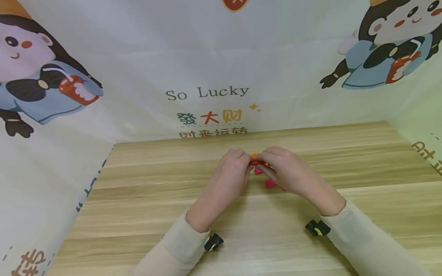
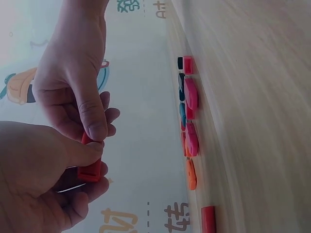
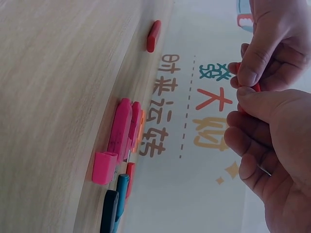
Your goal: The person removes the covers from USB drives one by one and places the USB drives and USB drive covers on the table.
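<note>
Your left hand (image 2: 34,174) and right hand (image 2: 73,82) both pinch one small red piece (image 2: 90,170), lifted above the wooden table (image 1: 145,214). It looks mid-job: one piece in hand, and the pink, red, orange and dark pieces (image 2: 189,116) lie untouched in a cluster below. Its long axis runs left-right between your fingertips; I can't tell which end leads.
</note>
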The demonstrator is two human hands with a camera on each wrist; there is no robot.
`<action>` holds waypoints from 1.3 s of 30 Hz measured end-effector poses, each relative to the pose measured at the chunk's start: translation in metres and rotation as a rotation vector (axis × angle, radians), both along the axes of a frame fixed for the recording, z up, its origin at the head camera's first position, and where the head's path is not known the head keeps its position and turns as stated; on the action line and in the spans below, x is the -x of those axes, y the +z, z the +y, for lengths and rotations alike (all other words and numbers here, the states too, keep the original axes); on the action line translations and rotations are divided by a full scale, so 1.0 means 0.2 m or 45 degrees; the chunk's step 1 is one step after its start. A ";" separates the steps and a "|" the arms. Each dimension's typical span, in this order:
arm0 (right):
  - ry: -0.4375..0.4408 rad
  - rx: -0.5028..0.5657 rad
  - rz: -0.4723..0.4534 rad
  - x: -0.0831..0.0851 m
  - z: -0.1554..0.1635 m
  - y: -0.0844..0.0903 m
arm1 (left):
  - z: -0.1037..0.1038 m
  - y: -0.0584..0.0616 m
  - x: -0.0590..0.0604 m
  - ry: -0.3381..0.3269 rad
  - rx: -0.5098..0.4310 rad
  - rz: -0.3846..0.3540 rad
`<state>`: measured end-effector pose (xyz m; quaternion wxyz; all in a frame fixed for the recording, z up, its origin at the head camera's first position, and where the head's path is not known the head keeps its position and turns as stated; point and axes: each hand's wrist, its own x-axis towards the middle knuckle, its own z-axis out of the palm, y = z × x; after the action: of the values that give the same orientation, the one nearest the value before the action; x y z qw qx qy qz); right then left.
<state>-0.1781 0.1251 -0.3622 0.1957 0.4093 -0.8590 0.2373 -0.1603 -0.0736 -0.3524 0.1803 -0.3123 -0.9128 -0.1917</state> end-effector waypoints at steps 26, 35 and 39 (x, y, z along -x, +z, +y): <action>0.145 0.074 0.022 0.02 0.03 0.01 | -0.01 0.00 0.01 -0.128 -0.046 0.068; 0.178 0.086 0.013 0.02 0.04 0.02 | -0.01 0.00 0.01 -0.154 -0.060 0.083; 0.149 0.080 0.004 0.01 0.04 0.02 | -0.01 0.00 0.01 -0.141 -0.054 0.082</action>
<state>-0.1806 0.1327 -0.3579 0.1955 0.4528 -0.8254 0.2747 -0.1613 -0.0765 -0.3515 0.2054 -0.3645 -0.8836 -0.2103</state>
